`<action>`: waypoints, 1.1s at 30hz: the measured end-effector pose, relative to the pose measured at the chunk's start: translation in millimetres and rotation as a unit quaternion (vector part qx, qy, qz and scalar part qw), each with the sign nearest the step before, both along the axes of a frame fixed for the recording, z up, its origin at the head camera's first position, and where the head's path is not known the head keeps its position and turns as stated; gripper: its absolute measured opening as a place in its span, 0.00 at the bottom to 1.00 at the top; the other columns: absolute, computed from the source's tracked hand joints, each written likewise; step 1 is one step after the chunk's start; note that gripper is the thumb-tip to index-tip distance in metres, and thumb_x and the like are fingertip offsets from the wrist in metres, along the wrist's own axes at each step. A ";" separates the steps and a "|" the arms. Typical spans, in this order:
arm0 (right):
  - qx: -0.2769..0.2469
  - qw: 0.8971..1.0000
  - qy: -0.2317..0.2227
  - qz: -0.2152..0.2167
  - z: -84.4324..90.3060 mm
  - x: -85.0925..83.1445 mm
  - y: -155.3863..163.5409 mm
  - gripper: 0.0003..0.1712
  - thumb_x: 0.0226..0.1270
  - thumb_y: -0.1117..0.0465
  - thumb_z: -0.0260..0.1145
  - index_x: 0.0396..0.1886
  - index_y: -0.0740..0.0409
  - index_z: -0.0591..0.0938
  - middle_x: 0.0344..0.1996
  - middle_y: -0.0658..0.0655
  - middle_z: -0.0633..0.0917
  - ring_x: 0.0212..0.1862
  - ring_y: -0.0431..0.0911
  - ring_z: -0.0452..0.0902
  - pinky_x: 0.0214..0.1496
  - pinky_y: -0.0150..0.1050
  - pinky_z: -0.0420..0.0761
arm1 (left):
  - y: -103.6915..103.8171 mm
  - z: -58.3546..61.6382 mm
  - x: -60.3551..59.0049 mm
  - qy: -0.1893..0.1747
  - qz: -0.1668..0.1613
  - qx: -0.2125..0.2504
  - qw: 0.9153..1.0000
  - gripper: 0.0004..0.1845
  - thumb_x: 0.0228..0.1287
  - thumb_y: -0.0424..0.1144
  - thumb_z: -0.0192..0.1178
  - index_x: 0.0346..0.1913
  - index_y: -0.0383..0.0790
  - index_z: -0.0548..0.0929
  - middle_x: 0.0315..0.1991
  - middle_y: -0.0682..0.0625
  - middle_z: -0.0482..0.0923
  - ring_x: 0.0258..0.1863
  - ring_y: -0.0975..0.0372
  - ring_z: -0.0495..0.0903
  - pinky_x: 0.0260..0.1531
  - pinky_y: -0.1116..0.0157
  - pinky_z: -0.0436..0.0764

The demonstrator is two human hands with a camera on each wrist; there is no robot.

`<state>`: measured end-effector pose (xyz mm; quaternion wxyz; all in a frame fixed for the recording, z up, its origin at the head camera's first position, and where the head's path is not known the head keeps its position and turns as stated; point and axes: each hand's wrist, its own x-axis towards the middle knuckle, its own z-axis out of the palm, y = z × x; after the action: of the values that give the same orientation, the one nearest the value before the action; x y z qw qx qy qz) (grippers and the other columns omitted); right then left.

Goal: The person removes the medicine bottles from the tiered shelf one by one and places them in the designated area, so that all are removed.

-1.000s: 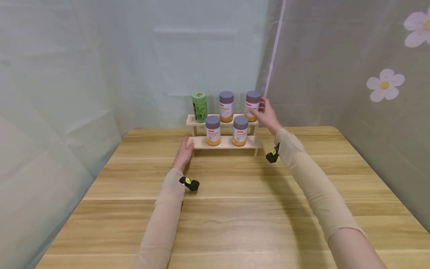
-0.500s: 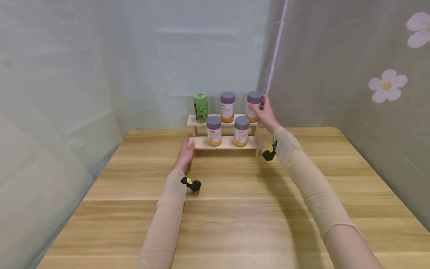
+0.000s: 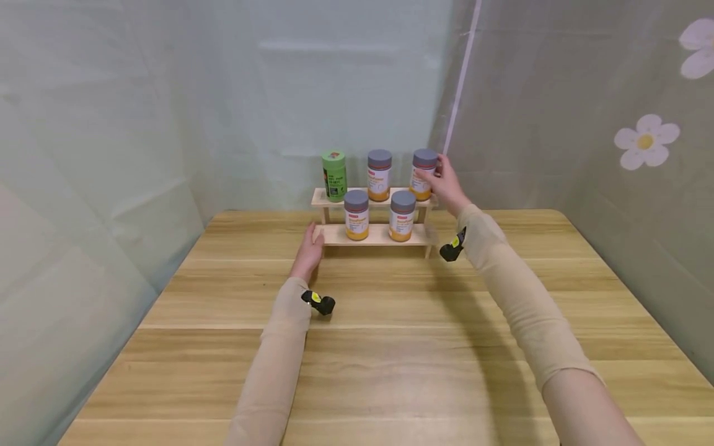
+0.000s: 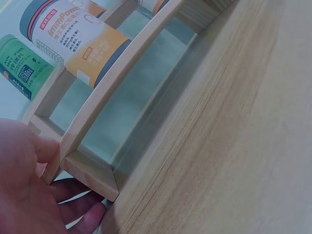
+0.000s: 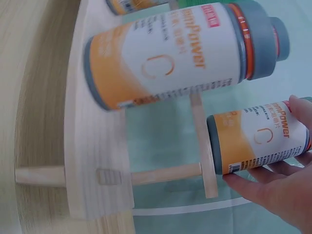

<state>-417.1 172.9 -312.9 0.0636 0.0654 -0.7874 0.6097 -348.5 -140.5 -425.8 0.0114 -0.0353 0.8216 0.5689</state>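
Your right hand is wrapped around the rightmost jar on the top step of the wooden rack; your fingers curl round its orange and white body, and it stands upright at the right end of that step. Your left hand rests at the left end of the lower step, thumb and fingers closed lightly about the end of the board. On the top step a green jar stands at the left, with another orange jar between it and the one you hold. Two more orange jars stand side by side on the lower step. The rack sits at the far edge of the wooden table
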 end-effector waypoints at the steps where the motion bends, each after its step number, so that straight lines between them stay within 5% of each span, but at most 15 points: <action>1: -0.006 1.000 -0.004 -0.001 0.5 0.4 -0.2 0.41 0.69 0.54 0.62 0.75 0.53 0.52 0.66 0.67 0.69 0.65 0.57 0.68 0.67 0.54 0.71 | -0.3 -0.1 0.2 -0.001 0.000 -0.001 1.000 0.31 0.79 0.45 0.34 0.78 0.47 0.41 0.79 0.43 0.39 0.78 0.47 0.41 0.77 0.49 0.43; 14: -0.040 0.998 -0.048 -0.008 9.4 1.1 9.3 0.39 0.63 0.58 0.69 0.70 0.48 0.60 0.66 0.63 0.71 0.63 0.54 0.70 0.60 0.54 0.76 | -0.9 1.7 -1.1 -0.013 0.002 -0.005 1.000 0.31 0.79 0.46 0.35 0.78 0.50 0.41 0.79 0.43 0.40 0.78 0.46 0.43 0.77 0.48 0.44; 33: -0.030 0.998 -0.047 -0.020 3.6 12.3 47.7 0.40 0.62 0.55 0.70 0.70 0.49 0.60 0.69 0.63 0.68 0.68 0.56 0.66 0.64 0.59 0.72 | -1.3 -4.1 1.6 -0.023 0.000 -0.006 1.000 0.31 0.79 0.47 0.34 0.78 0.48 0.41 0.80 0.44 0.37 0.78 0.47 0.40 0.76 0.47 0.42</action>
<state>-404.8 220.6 -309.3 0.0408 0.0194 -0.7723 0.6336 -346.8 -141.7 -429.9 0.0302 -0.0484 0.8245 0.5630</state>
